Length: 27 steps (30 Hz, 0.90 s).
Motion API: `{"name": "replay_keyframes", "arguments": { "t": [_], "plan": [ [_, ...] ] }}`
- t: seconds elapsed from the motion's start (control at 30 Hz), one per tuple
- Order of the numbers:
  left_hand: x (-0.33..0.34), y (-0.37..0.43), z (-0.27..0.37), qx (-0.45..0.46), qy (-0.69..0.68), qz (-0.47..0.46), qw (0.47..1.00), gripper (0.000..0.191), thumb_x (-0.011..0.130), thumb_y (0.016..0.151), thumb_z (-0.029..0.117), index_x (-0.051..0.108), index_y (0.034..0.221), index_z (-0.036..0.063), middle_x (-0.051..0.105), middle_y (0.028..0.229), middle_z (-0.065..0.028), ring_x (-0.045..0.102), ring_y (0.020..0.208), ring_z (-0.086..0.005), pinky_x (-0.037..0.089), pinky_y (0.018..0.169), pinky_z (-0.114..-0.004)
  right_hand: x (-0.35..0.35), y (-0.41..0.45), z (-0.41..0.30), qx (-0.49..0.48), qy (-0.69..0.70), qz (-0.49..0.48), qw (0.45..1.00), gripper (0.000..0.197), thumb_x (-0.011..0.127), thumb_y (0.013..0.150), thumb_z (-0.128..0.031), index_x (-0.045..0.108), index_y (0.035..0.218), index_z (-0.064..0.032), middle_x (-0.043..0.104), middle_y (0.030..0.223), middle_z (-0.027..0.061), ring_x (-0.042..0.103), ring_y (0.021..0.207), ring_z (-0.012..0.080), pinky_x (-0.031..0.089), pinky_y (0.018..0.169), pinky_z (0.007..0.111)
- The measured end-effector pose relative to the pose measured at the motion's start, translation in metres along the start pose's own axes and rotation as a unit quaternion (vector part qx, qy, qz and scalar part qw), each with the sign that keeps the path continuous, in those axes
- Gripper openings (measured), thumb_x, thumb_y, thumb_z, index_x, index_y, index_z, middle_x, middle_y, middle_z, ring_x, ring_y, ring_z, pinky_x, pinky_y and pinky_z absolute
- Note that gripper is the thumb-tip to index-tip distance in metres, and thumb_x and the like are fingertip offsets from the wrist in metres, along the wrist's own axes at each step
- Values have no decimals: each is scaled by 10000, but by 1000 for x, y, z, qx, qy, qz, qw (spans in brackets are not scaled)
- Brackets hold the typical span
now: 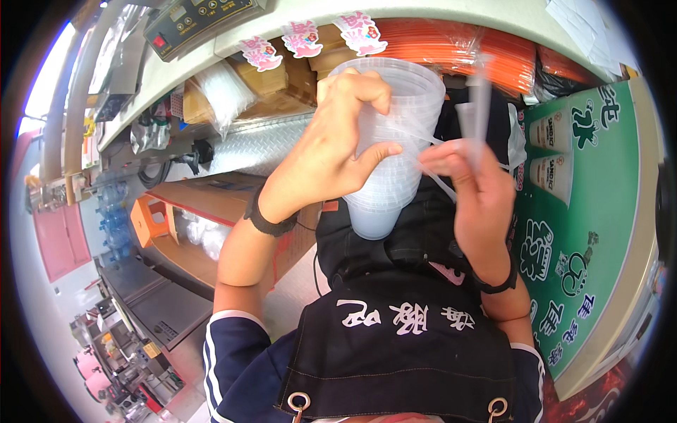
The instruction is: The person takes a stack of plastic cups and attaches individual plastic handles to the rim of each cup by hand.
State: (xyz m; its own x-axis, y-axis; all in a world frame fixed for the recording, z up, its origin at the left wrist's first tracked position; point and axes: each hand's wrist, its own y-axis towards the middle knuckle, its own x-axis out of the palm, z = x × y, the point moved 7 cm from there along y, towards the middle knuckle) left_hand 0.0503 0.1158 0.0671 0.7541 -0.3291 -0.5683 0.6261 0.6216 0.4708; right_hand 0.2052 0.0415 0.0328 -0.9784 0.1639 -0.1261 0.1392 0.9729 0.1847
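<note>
A nested stack of clear plastic cups (378, 211) stands in front of my apron, wide rims up and tapering to the bottom. My left hand (346, 129) grips its left side, fingers curled near the upper rims and thumb pressed lower down. On the right of the stack, my right hand (476, 195) pinches clear plastic film (478, 111), part of which juts upward in a motion-blurred strip. Thin folds of film also stretch between that hand and the cups. My fingertips behind the film are partly hidden.
A counter edge (296, 16) runs above, over cardboard boxes (301, 74) and orange plastic-wrapped goods (449, 45). An open cardboard box (211, 195) lies to the left. A green printed panel (576, 211) borders my right arm.
</note>
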Motion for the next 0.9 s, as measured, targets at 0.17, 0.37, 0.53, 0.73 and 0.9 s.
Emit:
{"name": "replay_keyframes", "arguments": {
  "t": [0.17, 0.37, 0.53, 0.73, 0.9],
  "plan": [
    [1, -2, 5, -22, 34, -16, 999, 588, 791, 696, -10, 353, 1082, 64, 465, 1052, -140, 449, 970, -286, 345, 953, -395, -62, -1, -21, -46, 48, 160, 985, 270, 491, 1039, -181, 649, 1017, 37, 539, 702, 10, 436, 595, 47, 307, 536, 193],
    [7, 3, 11, -35, 92, -52, 994, 626, 784, 723, -39, 269, 1054, 89, 447, 1062, -165, 421, 934, -250, 360, 936, -358, -135, -1, -33, -73, 212, 175, 959, 361, 461, 1046, -343, 535, 1097, 6, 343, 644, -17, 288, 533, 57, 182, 470, 222],
    [7, 1, 11, -39, 126, -56, 990, 614, 777, 728, -45, 272, 1054, 82, 433, 1062, -163, 419, 927, -254, 362, 932, -356, -129, -19, -34, -5, 84, 112, 990, 246, 477, 1037, -267, 480, 940, -41, 315, 701, -11, 234, 567, 79, 201, 521, 262],
    [0, 1, 7, -51, 117, -74, 989, 612, 766, 744, -57, 283, 1096, 75, 438, 1087, -162, 471, 1005, -253, 375, 972, -363, -212, -53, -50, -150, 266, 188, 933, 175, 538, 996, -210, 464, 890, -93, 307, 700, -4, 262, 611, 111, 242, 605, 293],
    [-2, -4, -3, -98, 59, -81, 990, 592, 689, 776, -68, 280, 1183, 61, 455, 1168, -167, 467, 1099, -242, 327, 1045, -386, -63, -33, -7, 46, -7, -155, 987, 239, 604, 954, -218, 586, 825, -18, 529, 700, 64, 483, 531, 171, 364, 499, 282]
  ]
}}
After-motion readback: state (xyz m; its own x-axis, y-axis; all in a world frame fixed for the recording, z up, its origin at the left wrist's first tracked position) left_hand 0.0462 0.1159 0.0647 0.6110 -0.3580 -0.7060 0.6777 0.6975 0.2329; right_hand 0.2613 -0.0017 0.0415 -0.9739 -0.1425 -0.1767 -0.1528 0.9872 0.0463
